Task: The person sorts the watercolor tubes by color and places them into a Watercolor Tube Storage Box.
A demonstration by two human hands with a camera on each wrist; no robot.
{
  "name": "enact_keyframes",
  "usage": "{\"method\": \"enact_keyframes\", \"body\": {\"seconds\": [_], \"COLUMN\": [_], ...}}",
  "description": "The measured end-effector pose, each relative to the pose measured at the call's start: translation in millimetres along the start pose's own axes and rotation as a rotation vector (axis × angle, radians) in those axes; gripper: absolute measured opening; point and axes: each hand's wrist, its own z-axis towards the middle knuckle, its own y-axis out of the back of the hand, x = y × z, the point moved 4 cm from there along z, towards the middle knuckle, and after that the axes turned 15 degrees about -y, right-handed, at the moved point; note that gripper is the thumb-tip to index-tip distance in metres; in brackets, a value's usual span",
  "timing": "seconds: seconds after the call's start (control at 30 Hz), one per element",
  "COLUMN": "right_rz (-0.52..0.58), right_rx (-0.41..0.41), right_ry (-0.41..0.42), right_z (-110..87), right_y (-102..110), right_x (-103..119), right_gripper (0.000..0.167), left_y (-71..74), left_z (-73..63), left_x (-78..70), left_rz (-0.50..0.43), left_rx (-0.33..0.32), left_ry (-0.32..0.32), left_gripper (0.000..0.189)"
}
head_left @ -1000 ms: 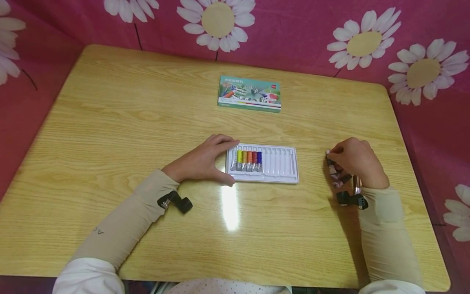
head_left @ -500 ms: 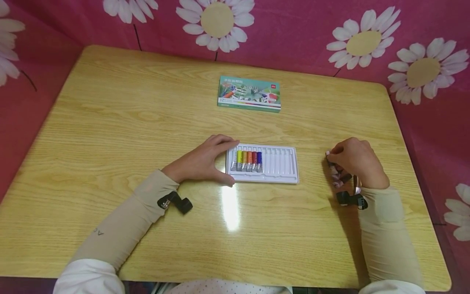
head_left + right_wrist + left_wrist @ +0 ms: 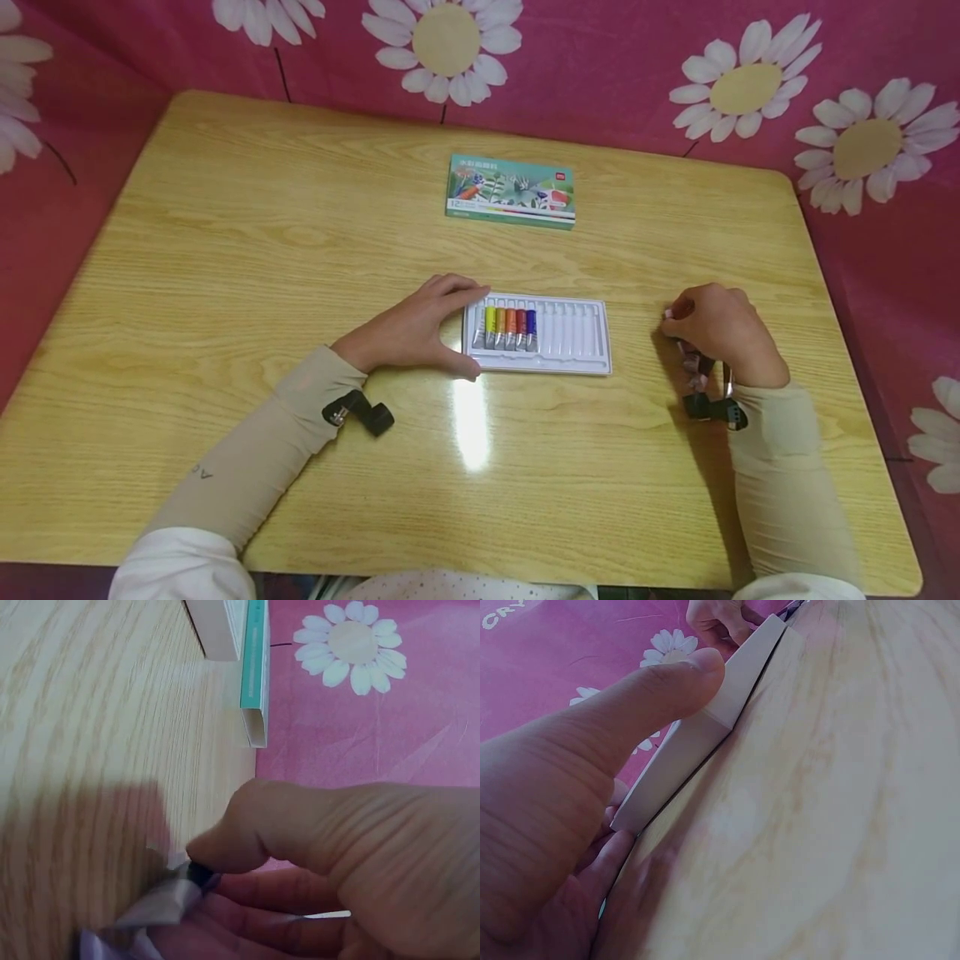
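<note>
My left hand (image 3: 411, 329) grips the left end of a white plastic paint tray (image 3: 570, 366), with the thumb on its near edge and fingers on the far edge. Several paint tubes (image 3: 510, 328), from silver and yellow to blue, lie side by side in the tray's left slots; the right slots are bare. Off to the right, my right hand (image 3: 723, 331) pinches a small paint tube (image 3: 166, 898) by its dark-banded end, between thumb and fingers. More loose tubes (image 3: 696, 367) lie beneath that hand, partly hidden by it.
A green cardboard paint box (image 3: 510, 193) lies flat behind the tray on the wooden table (image 3: 300, 208). Pink cloth with white daisies (image 3: 448, 46) hangs along the table's back and sides. Black wrist cameras (image 3: 371, 415) jut out from both sleeves.
My right hand has shifted slightly, its fingers now covering more of the tube that showed beside the thumb. The left hand and the tray have stayed in place.
</note>
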Motion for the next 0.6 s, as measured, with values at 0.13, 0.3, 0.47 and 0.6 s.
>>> {"method": "enact_keyframes", "body": {"seconds": [0.13, 0.3, 0.47, 0.6], "right_rz": [0.002, 0.04, 0.085, 0.111], "right_rx": [-0.016, -0.004, 0.019, 0.014], "right_ry": [0.013, 0.016, -0.009, -0.011], "right_z": [-0.5, -1.0, -1.7, -2.6], "right_y": [-1, -1, 1, 2], "right_x": [2, 5, 11, 16], "right_gripper": [0.03, 0.035, 0.041, 0.04], "left_y": [0.0, 0.1, 0.0, -0.2], "left_z": [-0.1, -0.6, -0.3, -0.1], "left_x": [0.3, 0.2, 0.5, 0.2], "left_rz": [0.005, 0.003, -0.003, -0.007], "left_rx": [0.0, 0.002, 0.002, 0.002], "left_ry": [0.003, 0.006, 0.009, 0.008], "left_gripper": [0.113, 0.113, 0.113, 0.113]}}
